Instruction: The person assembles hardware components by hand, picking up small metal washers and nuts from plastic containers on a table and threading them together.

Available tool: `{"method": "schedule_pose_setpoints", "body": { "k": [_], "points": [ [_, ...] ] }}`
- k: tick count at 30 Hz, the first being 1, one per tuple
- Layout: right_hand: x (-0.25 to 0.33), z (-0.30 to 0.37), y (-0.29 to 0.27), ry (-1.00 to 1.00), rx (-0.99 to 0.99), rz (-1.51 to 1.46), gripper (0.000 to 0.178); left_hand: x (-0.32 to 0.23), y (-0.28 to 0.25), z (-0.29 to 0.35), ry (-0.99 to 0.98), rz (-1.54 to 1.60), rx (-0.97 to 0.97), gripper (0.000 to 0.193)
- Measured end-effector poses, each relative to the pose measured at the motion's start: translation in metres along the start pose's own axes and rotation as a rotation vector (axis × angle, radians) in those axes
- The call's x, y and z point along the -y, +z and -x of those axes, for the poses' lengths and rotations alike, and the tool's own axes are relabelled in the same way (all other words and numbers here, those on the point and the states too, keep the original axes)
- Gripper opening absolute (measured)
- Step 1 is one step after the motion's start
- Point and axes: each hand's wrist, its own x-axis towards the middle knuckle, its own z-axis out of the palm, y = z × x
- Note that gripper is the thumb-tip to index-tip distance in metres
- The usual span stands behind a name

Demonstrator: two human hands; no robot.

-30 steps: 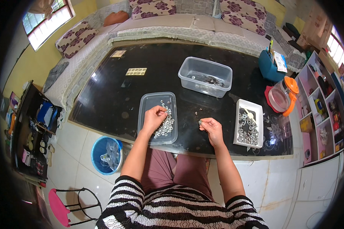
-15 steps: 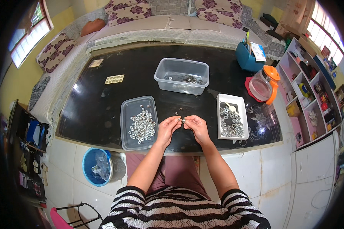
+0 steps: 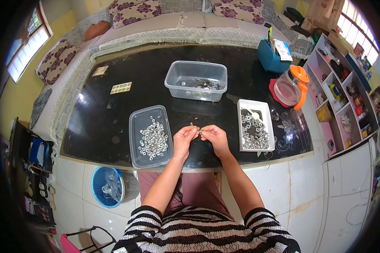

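My left hand (image 3: 184, 141) and my right hand (image 3: 215, 141) meet over the near edge of the black table, each in a pinch. Between their fingertips is a small silvery metal piece (image 3: 200, 132), too small to make out its exact kind. Beside my left hand, a shallow clear plastic tray (image 3: 134, 122) holds many shiny ring-shaped metal pieces (image 3: 153, 140). To the right of my right hand, a white box (image 3: 271, 126) contains larger metal pieces (image 3: 256, 137) and a pale spoon-like item (image 3: 254, 114). Just beyond my fingertips lies a tiny loose piece (image 3: 191, 124).
A clear tub (image 3: 196, 93) with small dark pieces stands farther back. At the right are an orange-lidded jug (image 3: 288, 89) on a red mat and a teal holder (image 3: 269, 58). A sticker sheet (image 3: 121, 87) lies left; a blue bin (image 3: 98, 188) stands on the floor.
The view has shifted slightly, so the table things appear a little up and left. My hands stay together at the fingertips, with only slight finger movement.
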Motion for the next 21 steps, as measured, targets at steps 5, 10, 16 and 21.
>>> {"method": "schedule_pose_setpoints", "body": {
  "k": [5,10,16,21],
  "points": [
    [-0.0019,-0.0011,-0.0011,-0.010,-0.007,0.047,0.010,0.0021,0.0000,0.0018,0.050,-0.078,0.045,0.012],
    [-0.0020,-0.0005,-0.0001,-0.034,-0.032,0.057,0.011,0.0006,-0.0011,0.0021,0.041,-0.041,0.076,0.016],
    [-0.0015,-0.0008,-0.0010,-0.042,-0.059,0.074,0.011,-0.0056,-0.0004,-0.0031,-0.004,-0.150,0.122,0.020],
    [-0.0042,-0.0001,0.0007,-0.070,-0.098,0.088,0.011,-0.0031,0.0006,-0.0027,0.047,-0.188,0.138,0.019]
  ]
}}
